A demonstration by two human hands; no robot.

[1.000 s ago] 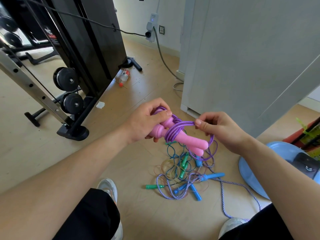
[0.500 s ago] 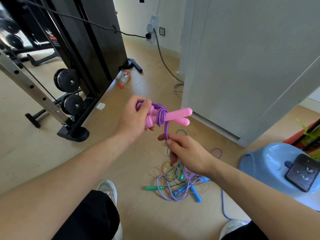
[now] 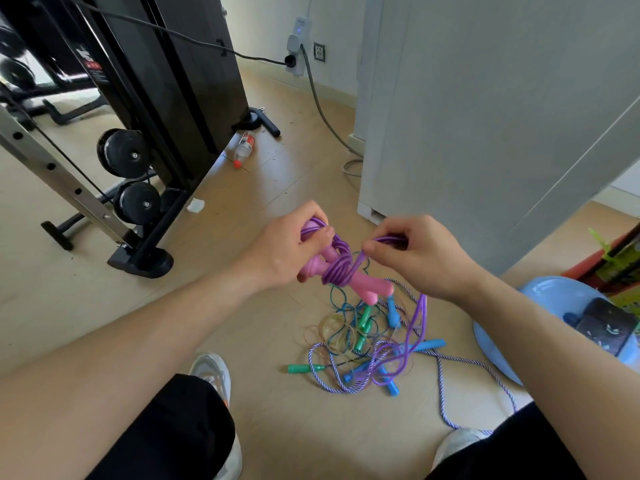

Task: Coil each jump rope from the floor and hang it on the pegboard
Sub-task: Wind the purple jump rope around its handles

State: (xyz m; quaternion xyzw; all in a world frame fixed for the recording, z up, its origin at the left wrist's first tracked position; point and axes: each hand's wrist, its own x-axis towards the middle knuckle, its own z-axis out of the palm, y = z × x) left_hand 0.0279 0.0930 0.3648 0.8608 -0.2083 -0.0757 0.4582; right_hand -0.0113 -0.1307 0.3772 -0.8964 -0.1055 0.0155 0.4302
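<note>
My left shoe (image 3: pixel 212 370) stands on the floor (image 3: pixel 270 317) just below my arms. Above it my left hand (image 3: pixel 287 251) is curled tight round the pink handles (image 3: pixel 367 287) of the purple jump rope (image 3: pixel 337 268), whose cord is wound in several turns about them. My right hand (image 3: pixel 419 258), just beside it, pinches a strand of that cord between thumb and bent fingers; the loose length hangs from it down into the tangle of other ropes (image 3: pixel 360 344) lying on the floor beneath my hands. To my right sits a blue basin (image 3: pixel 550 292) with a phone (image 3: pixel 604 325) in it. Farther off are a plastic bottle (image 3: pixel 244 147), a black weight machine (image 3: pixel 166 81) and a grey cabinet (image 3: pixel 485 116).
</note>
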